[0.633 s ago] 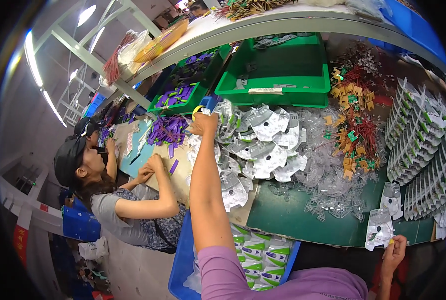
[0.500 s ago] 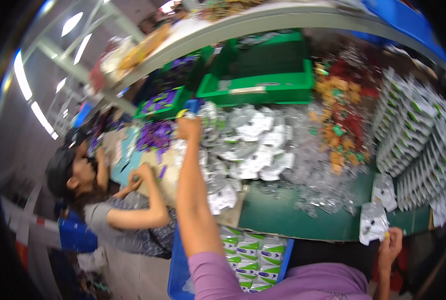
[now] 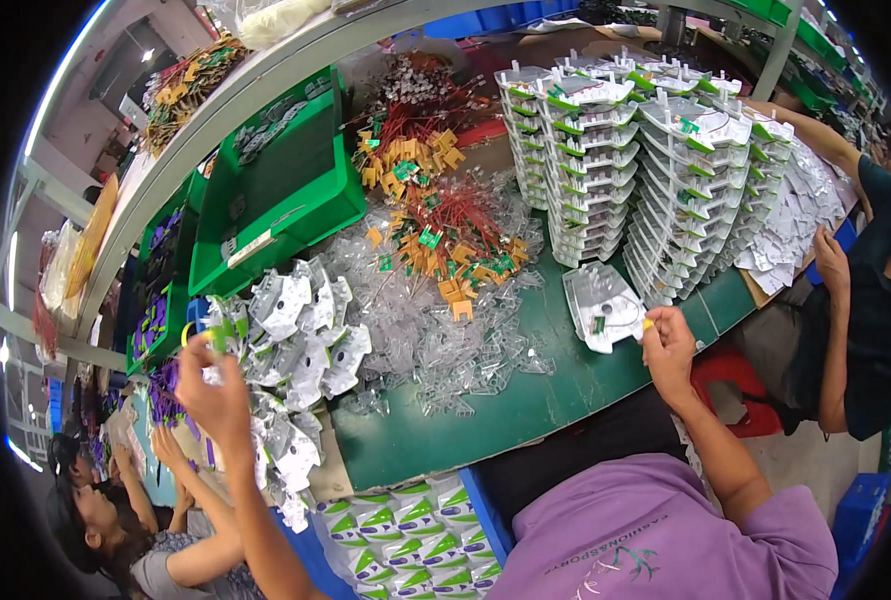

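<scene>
My right hand (image 3: 670, 350) pinches the corner of a white plastic housing (image 3: 603, 308) on the green table, with a small yellow bit at the fingertips. A small green circuit board and a thin wire lie in this housing. At the left, my left hand (image 3: 214, 390) is raised with fingers closed beside a yellow ring (image 3: 188, 334) and a bright green piece; what it holds, if anything, is unclear. Next to it lies a heap of white-and-clear housings (image 3: 301, 320). Orange parts with red wires and green boards (image 3: 446, 235) lie in the middle, among clear plastic pieces (image 3: 446, 370).
Tall stacks of housings (image 3: 591, 170) stand at the right. A green bin (image 3: 296, 215) sits at the back left, under a shelf edge (image 3: 166, 180). Below the table is a blue crate (image 3: 481, 510) of packed items. Co-workers work at the left and the right.
My view has swung to the right, bringing the stacks and the right-hand co-worker into sight. My right hand still holds a housing, now over the table. My left hand stays near the yellow ring.
</scene>
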Demonstrator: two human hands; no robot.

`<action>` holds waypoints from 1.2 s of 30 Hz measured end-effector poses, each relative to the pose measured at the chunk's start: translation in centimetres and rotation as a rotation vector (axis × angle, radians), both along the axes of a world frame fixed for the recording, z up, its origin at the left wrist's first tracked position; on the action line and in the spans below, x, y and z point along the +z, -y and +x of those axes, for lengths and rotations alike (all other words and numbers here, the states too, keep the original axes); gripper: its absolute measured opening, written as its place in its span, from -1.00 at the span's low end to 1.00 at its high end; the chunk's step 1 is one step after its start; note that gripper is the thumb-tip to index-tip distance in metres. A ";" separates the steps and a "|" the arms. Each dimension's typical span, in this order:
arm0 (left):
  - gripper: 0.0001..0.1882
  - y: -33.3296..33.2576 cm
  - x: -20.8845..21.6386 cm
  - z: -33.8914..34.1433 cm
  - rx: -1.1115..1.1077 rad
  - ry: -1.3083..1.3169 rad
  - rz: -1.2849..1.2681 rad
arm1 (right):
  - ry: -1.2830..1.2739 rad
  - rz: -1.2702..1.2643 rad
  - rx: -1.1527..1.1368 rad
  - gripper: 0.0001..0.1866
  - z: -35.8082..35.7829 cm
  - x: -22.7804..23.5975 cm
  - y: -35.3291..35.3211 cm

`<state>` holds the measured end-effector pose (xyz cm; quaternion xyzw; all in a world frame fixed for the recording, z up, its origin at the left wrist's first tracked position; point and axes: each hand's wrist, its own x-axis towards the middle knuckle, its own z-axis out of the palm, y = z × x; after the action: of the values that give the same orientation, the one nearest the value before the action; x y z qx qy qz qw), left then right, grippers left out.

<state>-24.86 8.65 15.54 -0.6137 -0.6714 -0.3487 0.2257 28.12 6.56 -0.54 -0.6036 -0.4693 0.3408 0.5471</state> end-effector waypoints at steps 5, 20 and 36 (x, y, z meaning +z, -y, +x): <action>-0.63 8.8 -3.1 13.3 -0.333 -0.222 -0.149 | 0.107 0.102 -0.116 -0.74 -0.5 -1.7 -0.6; -0.63 15.6 -16.1 23.1 -0.423 -0.013 -0.379 | 0.781 0.677 0.594 -0.71 -19.1 5.7 -13.1; -0.56 14.7 -16.6 22.5 -0.481 -0.002 -0.364 | -0.314 -0.155 0.966 -0.83 -18.0 14.6 -20.1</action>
<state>-2.37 -6.03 -1.05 -0.7859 -0.5579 -0.2656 0.0235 10.09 26.70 14.02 -0.2981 -0.5801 0.6752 0.3446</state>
